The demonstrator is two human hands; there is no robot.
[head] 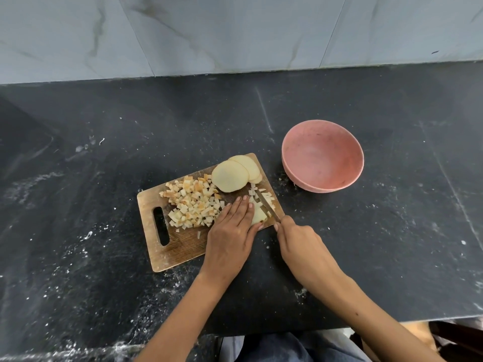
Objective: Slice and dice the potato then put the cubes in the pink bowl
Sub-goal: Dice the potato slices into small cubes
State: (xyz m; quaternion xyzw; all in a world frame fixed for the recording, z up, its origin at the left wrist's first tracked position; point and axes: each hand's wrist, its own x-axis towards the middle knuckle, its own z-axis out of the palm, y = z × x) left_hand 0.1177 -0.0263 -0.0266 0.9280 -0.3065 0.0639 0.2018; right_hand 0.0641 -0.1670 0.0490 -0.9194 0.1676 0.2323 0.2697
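Observation:
A wooden cutting board [180, 246] lies on the dark counter. A heap of browned potato cubes [193, 203] covers its middle. Round potato slices [231, 175] are stacked at its far corner. My left hand [232, 229] presses flat, with straight fingers, on a pale potato piece [258, 215] at the board's right edge. My right hand [296, 237] grips a knife [266, 203] whose blade rests in that piece, with fresh small cubes [265, 195] beside the blade. The pink bowl [322, 155] stands to the right of the board and holds nothing.
The black stone counter [104, 165] is speckled with white crumbs. A grey marbled tile wall [235, 32] runs along the back. The counter's front edge is close to my body at the bottom.

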